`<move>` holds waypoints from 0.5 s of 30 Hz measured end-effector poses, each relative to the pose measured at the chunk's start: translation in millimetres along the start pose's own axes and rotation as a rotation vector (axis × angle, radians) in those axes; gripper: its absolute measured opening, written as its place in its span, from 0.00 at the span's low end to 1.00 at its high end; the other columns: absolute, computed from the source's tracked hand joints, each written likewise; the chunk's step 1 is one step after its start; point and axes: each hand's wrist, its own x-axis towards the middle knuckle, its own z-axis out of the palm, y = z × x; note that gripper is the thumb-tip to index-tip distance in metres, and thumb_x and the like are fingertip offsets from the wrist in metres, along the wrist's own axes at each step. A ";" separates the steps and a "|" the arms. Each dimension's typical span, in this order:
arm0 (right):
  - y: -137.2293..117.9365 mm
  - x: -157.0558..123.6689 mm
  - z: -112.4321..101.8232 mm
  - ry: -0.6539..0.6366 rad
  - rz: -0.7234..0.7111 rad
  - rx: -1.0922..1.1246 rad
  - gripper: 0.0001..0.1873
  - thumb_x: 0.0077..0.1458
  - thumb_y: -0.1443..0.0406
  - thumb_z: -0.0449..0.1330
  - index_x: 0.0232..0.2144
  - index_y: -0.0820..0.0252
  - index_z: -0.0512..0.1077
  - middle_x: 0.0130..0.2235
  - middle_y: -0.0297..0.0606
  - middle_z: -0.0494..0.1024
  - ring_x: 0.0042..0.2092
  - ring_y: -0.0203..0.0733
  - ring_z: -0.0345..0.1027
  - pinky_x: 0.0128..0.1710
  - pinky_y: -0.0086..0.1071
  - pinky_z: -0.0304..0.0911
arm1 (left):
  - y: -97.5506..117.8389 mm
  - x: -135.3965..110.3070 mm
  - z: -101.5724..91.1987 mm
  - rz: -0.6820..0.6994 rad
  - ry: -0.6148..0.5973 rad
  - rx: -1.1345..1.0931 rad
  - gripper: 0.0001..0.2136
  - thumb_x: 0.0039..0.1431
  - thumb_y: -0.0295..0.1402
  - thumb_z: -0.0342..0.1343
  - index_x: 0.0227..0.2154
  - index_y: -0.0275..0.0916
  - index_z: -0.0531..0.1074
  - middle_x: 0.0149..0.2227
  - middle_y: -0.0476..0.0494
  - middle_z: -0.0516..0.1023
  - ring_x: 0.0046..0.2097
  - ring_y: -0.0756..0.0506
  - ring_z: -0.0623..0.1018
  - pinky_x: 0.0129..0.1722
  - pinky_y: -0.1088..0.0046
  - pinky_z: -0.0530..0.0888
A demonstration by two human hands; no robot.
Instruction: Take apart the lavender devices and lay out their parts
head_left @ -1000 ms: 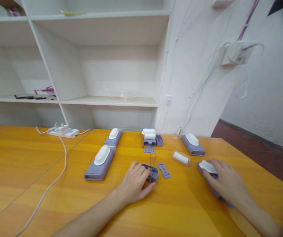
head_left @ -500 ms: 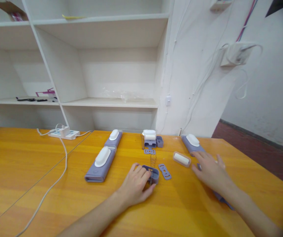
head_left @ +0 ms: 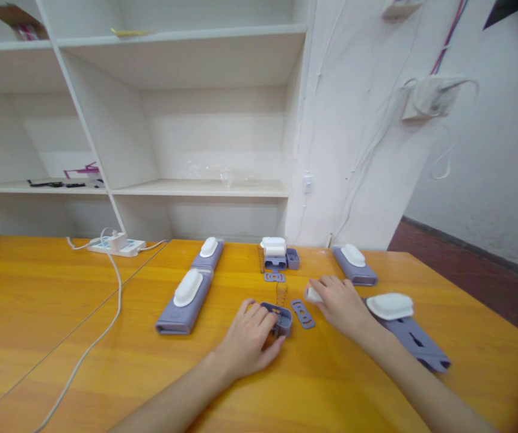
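Observation:
My left hand (head_left: 250,341) rests on the table with its fingers curled over the rim of a small grey-purple plastic housing (head_left: 284,325). Dark parts inside the housing are partly covered by my fingers. My right hand (head_left: 339,305) reaches over a white roller piece (head_left: 313,295), its fingers closed on it; most of the piece is hidden beneath them. Between the hands lies a flat purple slotted plate (head_left: 302,314). Just behind the housing are thin coiled springs (head_left: 281,293). Under my right forearm is a long purple body (head_left: 414,340) with a white oval part (head_left: 390,306) at its far end.
Two purple units with white oval tops (head_left: 188,287) stand at left; another purple unit (head_left: 353,264) is at back right. A second slotted plate (head_left: 274,277) and a small purple box (head_left: 292,259) lie at the back. A power strip (head_left: 118,245) trails a white cable.
My right hand has moved left from beside the long purple body onto the white roller piece, uncovering that body and its white oval part. My left hand stays at the housing.

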 end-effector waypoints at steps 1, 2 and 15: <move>0.0 -9.4 -4.6 0.035 -0.052 0.027 0.19 0.51 0.73 0.50 0.46 0.59 0.67 0.42 0.45 0.73 0.45 0.48 0.64 0.41 0.38 0.54 | 0.3 0.0 -0.2 0.000 0.004 0.000 0.08 0.56 0.36 0.49 0.37 0.39 0.67 0.35 0.43 0.72 0.39 0.43 0.69 0.46 0.60 0.62; 2.3 -19.6 -8.4 0.065 -0.100 0.049 0.21 0.51 0.74 0.49 0.48 0.58 0.66 0.43 0.45 0.73 0.45 0.47 0.64 0.41 0.38 0.54 | 0.6 0.1 -0.5 0.002 0.007 0.002 0.09 0.56 0.36 0.49 0.37 0.39 0.67 0.35 0.42 0.72 0.39 0.43 0.69 0.46 0.60 0.62; 123.6 -116.4 4.5 0.058 0.005 0.070 0.18 0.49 0.60 0.56 0.44 0.41 0.71 0.49 0.33 0.74 0.50 0.54 0.65 0.48 0.48 0.58 | 1.1 0.5 -0.3 0.013 0.030 0.011 0.09 0.56 0.37 0.49 0.38 0.39 0.67 0.34 0.42 0.72 0.39 0.43 0.69 0.46 0.60 0.62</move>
